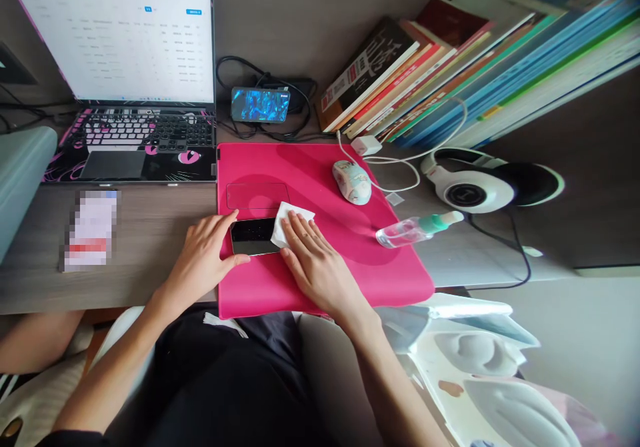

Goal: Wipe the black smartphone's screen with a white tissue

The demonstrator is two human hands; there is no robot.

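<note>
A black smartphone (251,236) lies screen-up on a pink mat (325,267). My left hand (203,253) grips the phone's left end between thumb and fingers. My right hand (313,257) lies flat with fingers together, pressing a white wipe (286,223) onto the phone's right end. A small clear spray bottle (413,229) with a teal cap lies on its side at the mat's right edge, apart from both hands.
An open laptop (130,73) stands at the back left. A second phone (260,104) with cables, a leaning row of books (450,60), a patterned mouse (351,181) and white headphones (480,183) lie behind and to the right. A blurred card (90,230) lies left.
</note>
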